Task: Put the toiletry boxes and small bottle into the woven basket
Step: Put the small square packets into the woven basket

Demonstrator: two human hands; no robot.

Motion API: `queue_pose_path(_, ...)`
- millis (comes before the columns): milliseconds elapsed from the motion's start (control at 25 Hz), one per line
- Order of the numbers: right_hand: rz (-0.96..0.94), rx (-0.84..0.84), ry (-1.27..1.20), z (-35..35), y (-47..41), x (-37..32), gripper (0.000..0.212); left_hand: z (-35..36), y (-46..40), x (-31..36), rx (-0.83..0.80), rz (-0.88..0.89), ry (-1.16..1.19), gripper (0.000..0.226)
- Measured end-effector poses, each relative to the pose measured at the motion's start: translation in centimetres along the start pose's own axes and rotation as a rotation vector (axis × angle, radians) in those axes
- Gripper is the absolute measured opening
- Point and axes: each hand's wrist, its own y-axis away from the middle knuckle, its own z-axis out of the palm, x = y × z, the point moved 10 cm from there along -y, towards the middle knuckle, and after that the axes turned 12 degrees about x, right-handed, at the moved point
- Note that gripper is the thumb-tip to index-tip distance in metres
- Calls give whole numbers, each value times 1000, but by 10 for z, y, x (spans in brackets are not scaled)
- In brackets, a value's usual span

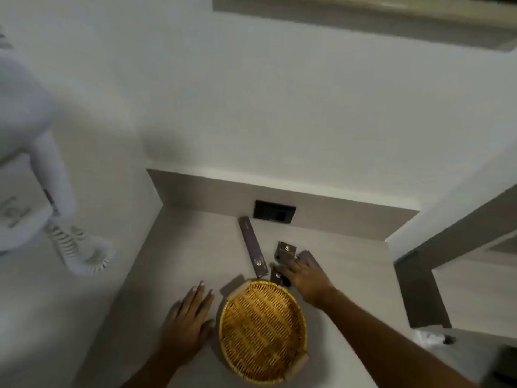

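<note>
Reaching right hand (306, 278), fingers spread over small boxes (285, 252) | woven basket (263, 331) empty, just beside wrist | left hand (190, 323) flat, fingers together

You have one woven basket (263, 331), four dark boxes — one long box (251, 246), three shorter boxes (286, 251) — and two hands on the counter.

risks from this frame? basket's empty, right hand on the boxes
1. The right hand covers several dark boxes at once; a small box lies loose beside it and could get pushed away.
2. The long box lies apart, toward the wall, and is easy to miss.
3. The left hand lies beside the woven basket, not holding it, so a nudge may slide it.
</note>
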Motion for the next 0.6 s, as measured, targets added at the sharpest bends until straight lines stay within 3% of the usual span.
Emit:
queue_pose_path(80,-184,2,116,6,-19,-10,75,7,-10,-2,20,-90,42,72)
queue_pose_path(240,-205,6,118,18,-32,-12,59,17,-9,0,18,-168,23,80)
queue_pose_path(440,-10,22,11,6,-36,8,51,21,-7,-1,-3,-139,33,79)
queue_pose_path(600,335,212,-285,-33,-19,28,63,22,-8,-4,-52,-146,58,79)
